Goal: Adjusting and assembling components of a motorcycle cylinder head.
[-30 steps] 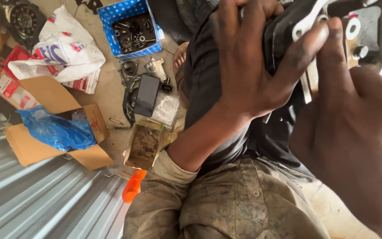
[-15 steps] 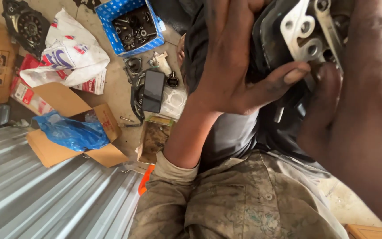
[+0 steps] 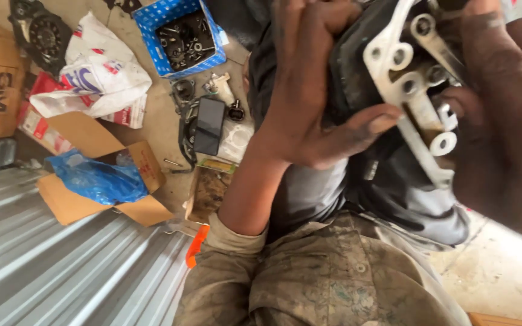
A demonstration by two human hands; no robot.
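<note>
1. The corrugated grey metal sheet (image 3: 61, 265) fills the lower left, beside the dusty concrete floor (image 3: 164, 121).
2. The black engine part with a pale grey perforated metal plate (image 3: 406, 90) is held up close to the camera, between both hands, above the lap.
3. The right hand (image 3: 502, 115) wraps the part's right side; grip grasping the part.
4. The left hand (image 3: 309, 90) clasps its left side, thumb across the plate; grip grasping the part.
5. The blue cardboard box of dark metal parts (image 3: 182, 36) sits on the floor.
</note>
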